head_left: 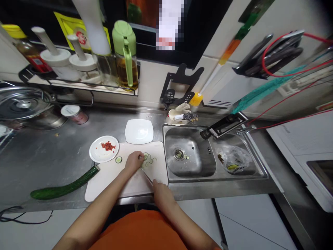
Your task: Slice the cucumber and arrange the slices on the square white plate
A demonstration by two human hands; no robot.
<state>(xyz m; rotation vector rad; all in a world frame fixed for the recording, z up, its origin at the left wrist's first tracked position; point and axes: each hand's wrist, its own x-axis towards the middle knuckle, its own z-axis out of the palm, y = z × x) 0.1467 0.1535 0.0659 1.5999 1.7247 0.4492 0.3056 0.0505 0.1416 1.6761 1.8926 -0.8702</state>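
On the white cutting board [104, 184], my left hand [134, 161] has its fingers curled at the left of several thin cucumber slices [149, 160]; what it holds, if anything, is too small to name. My right hand [161, 194] is closed round the handle of a knife [146, 176], whose blade points up and left toward my left hand. A single round cucumber slice [118, 159] lies left of my left hand. The long cucumber [65, 188], cut at one end, rests on the counter with its cut end over the board's left edge.
A white plate with chopped red pieces [104, 158] sits at the board's upper left, a bare white plate [139, 131] behind it. The double sink [192, 166] adjoins on the right, with a plastic bag [238, 159]. A pot [49, 118] and a can [74, 115] stand at left.
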